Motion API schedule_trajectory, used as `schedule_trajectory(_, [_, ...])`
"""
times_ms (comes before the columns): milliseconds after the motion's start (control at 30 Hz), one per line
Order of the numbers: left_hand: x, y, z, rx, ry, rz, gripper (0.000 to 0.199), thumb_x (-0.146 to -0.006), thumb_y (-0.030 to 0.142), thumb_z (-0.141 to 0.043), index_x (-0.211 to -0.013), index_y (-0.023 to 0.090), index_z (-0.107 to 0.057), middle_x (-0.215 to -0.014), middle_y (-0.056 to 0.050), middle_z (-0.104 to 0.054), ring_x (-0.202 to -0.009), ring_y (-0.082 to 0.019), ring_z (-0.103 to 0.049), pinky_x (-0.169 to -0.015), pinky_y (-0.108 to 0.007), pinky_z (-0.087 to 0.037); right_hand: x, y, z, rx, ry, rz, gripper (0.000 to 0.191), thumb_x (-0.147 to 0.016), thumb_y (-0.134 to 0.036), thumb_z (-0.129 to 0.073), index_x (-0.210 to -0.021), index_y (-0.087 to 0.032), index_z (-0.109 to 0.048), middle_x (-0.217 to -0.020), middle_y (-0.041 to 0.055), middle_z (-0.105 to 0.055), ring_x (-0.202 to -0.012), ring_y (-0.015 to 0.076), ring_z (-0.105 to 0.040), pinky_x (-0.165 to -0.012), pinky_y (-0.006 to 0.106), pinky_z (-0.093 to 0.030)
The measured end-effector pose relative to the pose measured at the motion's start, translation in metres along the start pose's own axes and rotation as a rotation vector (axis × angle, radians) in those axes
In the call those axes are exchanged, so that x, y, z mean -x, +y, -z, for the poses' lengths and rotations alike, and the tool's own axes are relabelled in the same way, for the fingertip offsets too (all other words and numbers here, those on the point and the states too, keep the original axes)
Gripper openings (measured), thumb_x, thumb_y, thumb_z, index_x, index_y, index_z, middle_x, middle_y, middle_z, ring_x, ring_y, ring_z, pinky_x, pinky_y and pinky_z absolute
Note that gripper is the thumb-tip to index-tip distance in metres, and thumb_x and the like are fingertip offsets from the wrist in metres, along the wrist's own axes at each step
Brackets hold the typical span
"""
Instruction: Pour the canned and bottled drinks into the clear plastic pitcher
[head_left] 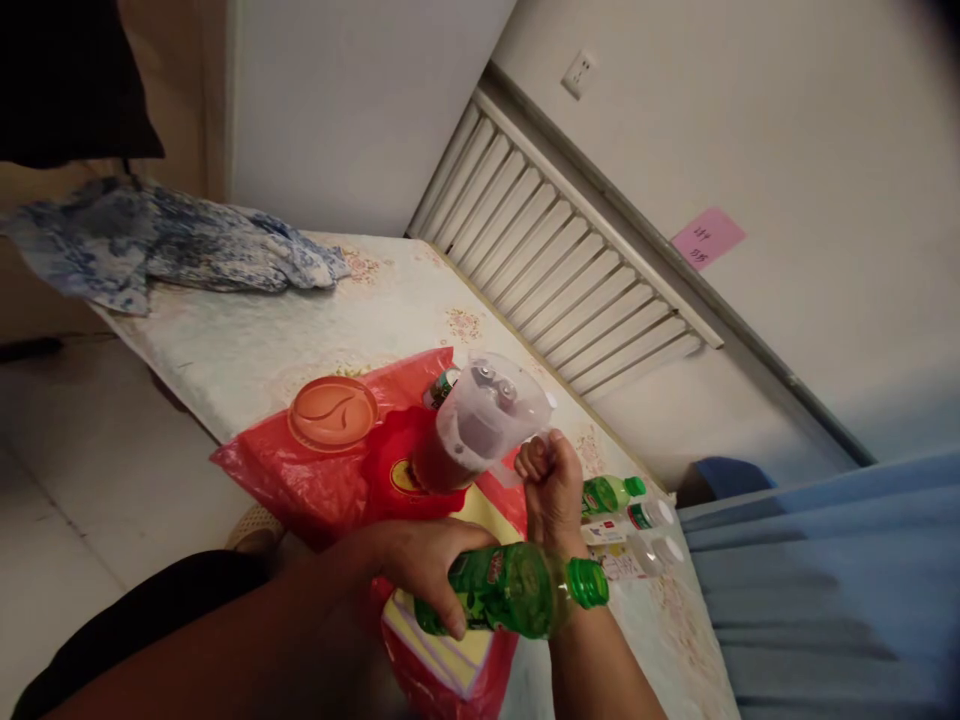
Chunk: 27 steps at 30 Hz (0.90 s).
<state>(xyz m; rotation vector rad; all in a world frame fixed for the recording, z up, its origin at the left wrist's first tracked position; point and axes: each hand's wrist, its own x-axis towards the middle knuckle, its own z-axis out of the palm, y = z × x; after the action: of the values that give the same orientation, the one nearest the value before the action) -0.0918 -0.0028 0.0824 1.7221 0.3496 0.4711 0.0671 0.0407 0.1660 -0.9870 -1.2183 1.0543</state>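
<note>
A green plastic bottle with a green cap lies tilted in my left hand, whose fingers wrap its base end. My right hand is closed in a fist at the handle side of a translucent plastic pitcher; the handle is mostly hidden by the fingers. Inside the pitcher two small shiny round objects show near the rim. The pitcher rests over a red plastic bag. An orange round lid lies flat on the bag. Behind the pitcher is a can, partly hidden.
Several bottles lie right of my right wrist. Yellow-and-white folded cloth or packaging is beneath the held bottle. A floral-covered table or bed borders a radiator. Patterned fabric lies at the far left; a blue curtain hangs right.
</note>
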Motion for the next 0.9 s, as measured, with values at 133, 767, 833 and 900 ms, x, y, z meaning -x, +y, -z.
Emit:
schedule_trajectory(133, [0.001,0.009,0.011,-0.019,0.004,0.012,0.072,-0.051,0.037,-0.087,-0.117,0.022,-0.062,-0.106,0.001,-0.067,-0.093,-0.022,-0.063,-0.080,-0.029,-0.052,0.005,-0.041,0.022,-0.059,0.068,0.027,0.045,-0.081,-0.040,-0.062,-0.055,-0.023,-0.030,-0.047,-0.0110,-0.022,-0.041,0.0067,-0.016,-0.042,0.023,-0.023])
schedule_trajectory(767, [-0.015,-0.003,0.058,-0.045,0.563,0.030,0.060,-0.061,0.026,-0.070,-0.119,0.022,-0.053,-0.115,-0.003,-0.066,-0.103,-0.024,-0.062,-0.082,-0.027,-0.047,0.057,-0.157,0.119,0.101,0.273,-0.012,0.045,-0.076,-0.034,-0.069,-0.047,-0.021,-0.037,-0.045,-0.0080,-0.025,-0.040,0.0063,-0.021,-0.039,0.025,-0.023])
schedule_trajectory(833, [-0.016,-0.006,0.059,-0.067,0.594,0.045,0.063,-0.059,0.021,-0.068,-0.120,0.022,-0.052,-0.116,-0.003,-0.065,-0.104,-0.024,-0.061,-0.083,-0.027,-0.046,0.060,-0.157,0.123,0.123,0.242,-0.043,0.045,-0.076,-0.036,-0.069,-0.047,-0.020,-0.038,-0.045,-0.0078,-0.025,-0.040,0.0061,-0.021,-0.039,0.025,-0.021])
schedule_trajectory(900, [-0.016,-0.009,0.059,-0.087,0.594,0.078,0.064,-0.057,0.018,-0.065,-0.120,0.022,-0.052,-0.114,-0.003,-0.065,-0.103,-0.024,-0.061,-0.082,-0.027,-0.046,0.061,-0.156,0.126,0.147,0.201,-0.064,0.047,-0.076,-0.039,-0.070,-0.048,-0.020,-0.039,-0.044,-0.0078,-0.026,-0.040,0.0058,-0.020,-0.039,0.025,-0.018])
